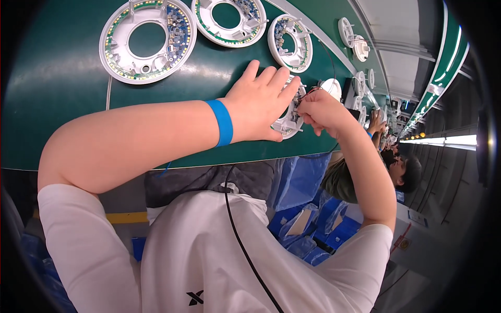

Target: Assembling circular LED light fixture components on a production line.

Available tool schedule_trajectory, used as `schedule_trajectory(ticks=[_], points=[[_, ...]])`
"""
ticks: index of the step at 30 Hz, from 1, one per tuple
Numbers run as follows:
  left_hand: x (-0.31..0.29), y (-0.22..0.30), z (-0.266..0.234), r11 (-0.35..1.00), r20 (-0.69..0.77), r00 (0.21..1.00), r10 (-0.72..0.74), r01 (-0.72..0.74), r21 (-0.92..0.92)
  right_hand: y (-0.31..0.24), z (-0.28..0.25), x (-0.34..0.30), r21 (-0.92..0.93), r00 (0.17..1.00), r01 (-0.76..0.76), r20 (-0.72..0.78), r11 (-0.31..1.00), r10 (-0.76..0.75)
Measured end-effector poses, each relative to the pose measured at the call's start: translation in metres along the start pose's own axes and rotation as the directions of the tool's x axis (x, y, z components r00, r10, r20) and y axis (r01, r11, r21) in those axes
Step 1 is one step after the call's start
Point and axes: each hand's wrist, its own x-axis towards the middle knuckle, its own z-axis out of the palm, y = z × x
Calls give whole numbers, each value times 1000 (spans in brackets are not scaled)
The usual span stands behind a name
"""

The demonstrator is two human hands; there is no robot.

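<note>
A white ring-shaped lamp housing (290,129) with a circuit board and a ring of small LEDs lies on the green bench, largely covered by my hands. Across its left side rests my left hand (262,101), fingers spread, with a blue band around the wrist. My right hand (324,112) is closed, its thumb and fingertips bent down at the board on the housing's right side. Thin red and dark wires (313,90) come out beside the right fingers. What those fingers pinch is hidden.
Along the bench's far side lie more ring housings: a large one (148,41), another (228,21) and a smaller one (290,43). A white round part (331,89) sits beyond my right hand. Another person (360,175) works to the right. Blue bins (334,232) stand below the bench edge.
</note>
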Motion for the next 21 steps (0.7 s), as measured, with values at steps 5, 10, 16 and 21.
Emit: schedule_trajectory(ticks=[5,10,16,21], points=[[-3,3,1,998,-8,999,-46,46,33,-3,5,1,-34,1000,-25,-18,999,24],[-4,4,5,997,-54,998,-36,40,62,-5,12,-4,-45,996,-18,-88,999,14],[-5,4,4,996,-40,998,-42,45,75,-9,12,-6,-25,995,-27,-92,999,25],[-4,5,7,994,-61,997,-49,55,99,-11,14,-5,-13,996,-48,-76,999,47]])
